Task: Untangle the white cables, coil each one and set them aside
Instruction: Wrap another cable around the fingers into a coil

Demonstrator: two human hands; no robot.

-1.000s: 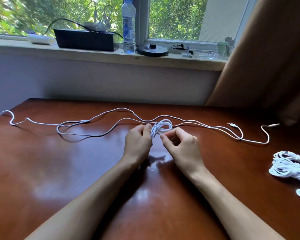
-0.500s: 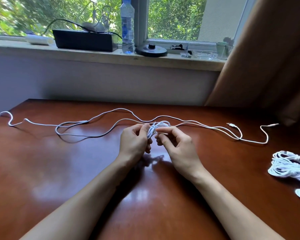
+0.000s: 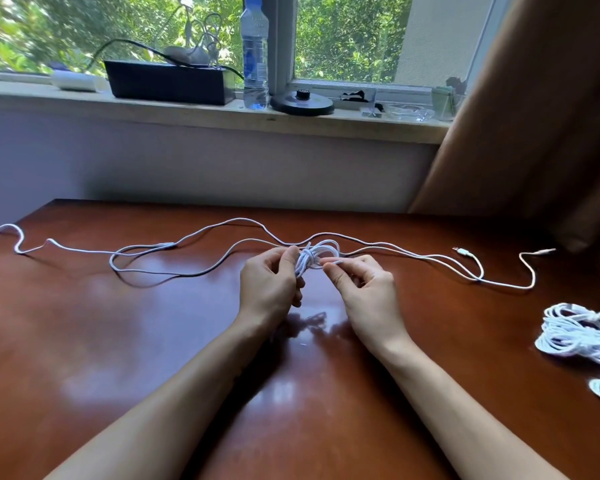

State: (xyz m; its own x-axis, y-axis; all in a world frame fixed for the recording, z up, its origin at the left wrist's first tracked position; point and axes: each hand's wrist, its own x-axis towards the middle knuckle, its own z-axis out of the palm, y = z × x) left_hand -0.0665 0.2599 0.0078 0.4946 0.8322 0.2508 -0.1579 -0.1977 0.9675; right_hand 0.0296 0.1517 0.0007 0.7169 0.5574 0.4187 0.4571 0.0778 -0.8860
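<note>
Long white cables trail left and right across the brown table, meeting in a small tangled knot at the middle. My left hand grips the knot's left side between thumb and fingers. My right hand pinches a strand coming out of the knot's right side. Two plug ends lie loose at the far right. Coiled white cables sit in a pile at the table's right edge.
A windowsill behind the table holds a black box, a water bottle, a round black base and small clutter. A brown curtain hangs at the right, close to the table's far right corner.
My hands lifted the knot slightly and shifted their hold. The right fingers now pinch a strand and draw it rightward out of the knot. The long runs of cable lie as before.
</note>
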